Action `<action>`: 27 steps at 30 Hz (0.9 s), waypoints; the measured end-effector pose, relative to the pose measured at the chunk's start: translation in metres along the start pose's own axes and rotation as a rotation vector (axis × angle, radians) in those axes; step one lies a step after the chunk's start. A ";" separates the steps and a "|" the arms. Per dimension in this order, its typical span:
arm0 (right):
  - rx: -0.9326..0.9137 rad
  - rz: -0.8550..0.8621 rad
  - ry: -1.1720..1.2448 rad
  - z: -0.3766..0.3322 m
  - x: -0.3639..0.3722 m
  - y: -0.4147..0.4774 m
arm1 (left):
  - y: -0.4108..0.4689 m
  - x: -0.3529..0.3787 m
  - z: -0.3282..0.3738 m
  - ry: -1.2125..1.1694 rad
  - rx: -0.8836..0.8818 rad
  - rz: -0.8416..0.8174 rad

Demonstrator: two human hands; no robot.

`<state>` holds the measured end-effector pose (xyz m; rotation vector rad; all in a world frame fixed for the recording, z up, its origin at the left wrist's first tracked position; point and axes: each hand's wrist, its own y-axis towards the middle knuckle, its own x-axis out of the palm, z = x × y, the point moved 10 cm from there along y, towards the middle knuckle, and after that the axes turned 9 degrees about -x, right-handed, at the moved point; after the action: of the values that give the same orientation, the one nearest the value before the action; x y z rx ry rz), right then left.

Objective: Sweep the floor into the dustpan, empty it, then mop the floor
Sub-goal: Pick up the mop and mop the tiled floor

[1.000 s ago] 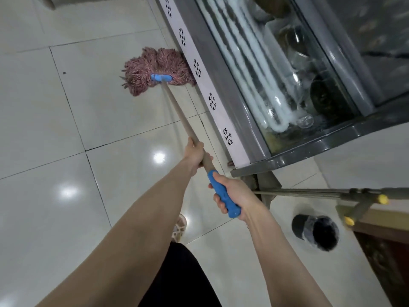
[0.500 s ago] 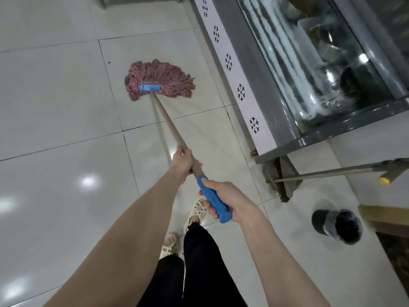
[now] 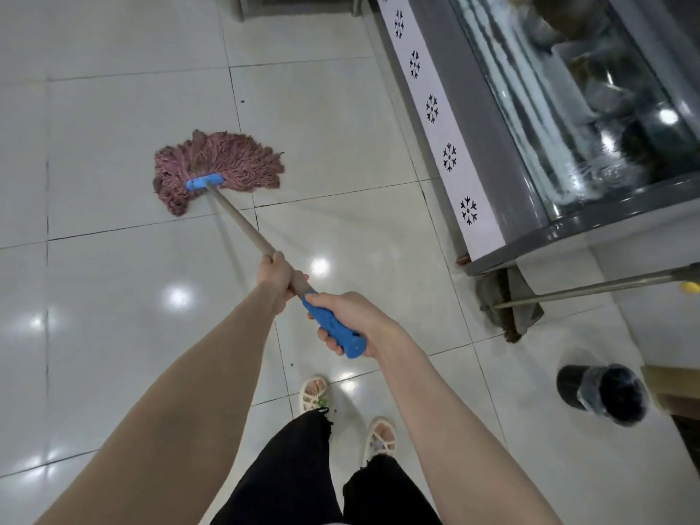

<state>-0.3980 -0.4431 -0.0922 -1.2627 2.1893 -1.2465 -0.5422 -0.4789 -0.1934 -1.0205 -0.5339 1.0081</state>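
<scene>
On the pale glossy tile floor (image 3: 113, 335), left of centre and far from the feet:

- One pink-red string mop (image 3: 217, 170), head fanned flat across a tile joint, with a blue clamp, tan shaft and blue end grip.
- Two hands. The left hand (image 3: 278, 276) has its fingers wrapped round the tan shaft; just near of it, the right hand (image 3: 352, 320) has its fingers curled round the blue grip.
- Two feet in cream open sandals (image 3: 313, 394), near edge, below black trousers.
- A few dark specks (image 3: 242, 101) on the tiles, one far of the mop head, others by the feet.
- One grey glass-fronted display freezer (image 3: 503, 157), right, its white strip bearing five whole black snowflake marks (image 3: 432, 108); a sixth is cut by the frame.
- One apparent grey dustpan (image 3: 524, 293) with a brown broom head (image 3: 511, 335), parked at the freezer's near corner, and one long metal handle (image 3: 591, 288) running right.
- One black round bin (image 3: 602, 395) with a clear liner, near right.

Hazards, as judged:
- Wet gloss tile underfoot in open sandals invites a slip.
- A wide rightward stroke could strike the freezer base or knock the propped broom.
- A backward step to the right could tip the bin.
- Mopping over unswept specks would smear them.
</scene>
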 end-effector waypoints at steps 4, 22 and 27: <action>-0.029 0.022 0.030 0.026 -0.002 -0.011 | -0.016 0.002 -0.021 0.005 0.031 -0.028; -0.048 0.305 0.237 0.216 -0.197 -0.190 | -0.159 0.210 -0.238 0.183 0.024 -0.254; -0.048 0.394 0.319 0.275 -0.248 -0.251 | -0.206 0.274 -0.310 0.277 0.009 -0.342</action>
<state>0.0493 -0.4422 -0.0784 -0.6278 2.5394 -1.3016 -0.0858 -0.4079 -0.1728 -0.9999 -0.4545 0.5554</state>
